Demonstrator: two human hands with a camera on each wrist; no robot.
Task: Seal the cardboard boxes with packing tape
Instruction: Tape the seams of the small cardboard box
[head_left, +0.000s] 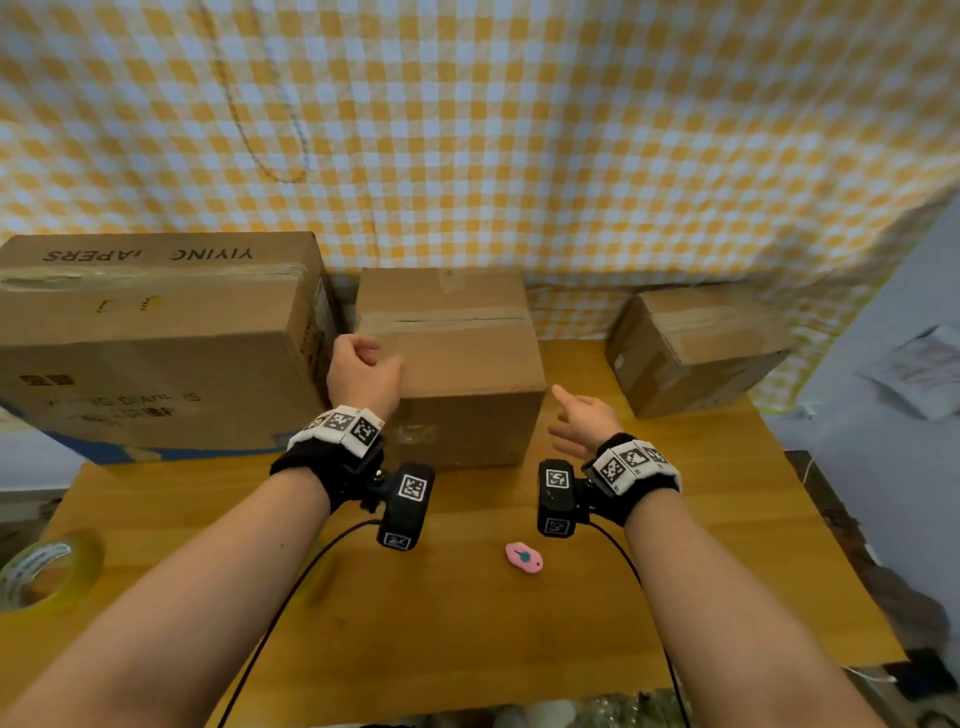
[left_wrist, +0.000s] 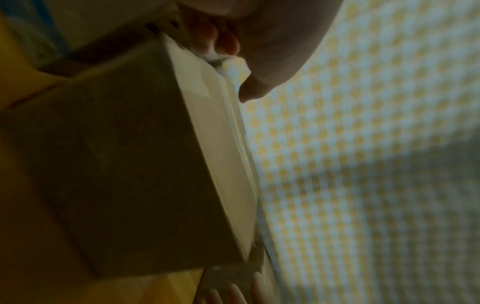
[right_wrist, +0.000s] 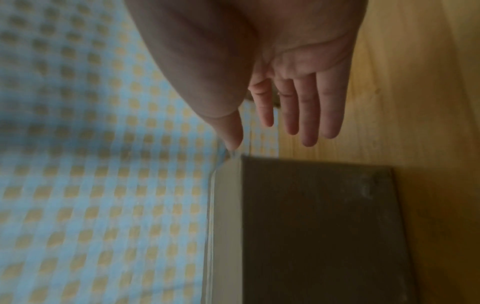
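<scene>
— Checked yellow cloth (head_left: 519, 130) behind, wooden table (head_left: 467, 623) underneath. Boxes?
— Three in a row. Middle box (head_left: 467, 364) directly ahead of both hands, large box (head_left: 156, 338) just outboard of the left hand (head_left: 363, 374), small box (head_left: 691, 348) beyond and outboard of the right hand (head_left: 582, 426).
— Left hand's state?
— Curled over the middle box's near-left top edge; impossible to tell whether pinching anything or merely resting there.
— Right?
— Flat and relaxed, fingers straight, holding nothing, just short of the near-right corner, apparently not touching.
— Handling?
— Probably light to moderate, stiff at the corners, flaps springy along the centre seam; smooth card, likely to slide easily on the wood. Best gripped by opposite vertical edges, palms flat, never by the flaps.
— Tape?
— Tape roll (head_left: 47, 569) well behind and outboard of the left wrist, at the table's edge; thin clingy film, prone to folding on itself, so best taken by the ring, thumb on the free end. Pink cutter (head_left: 523, 557) just behind the right wrist
</scene>
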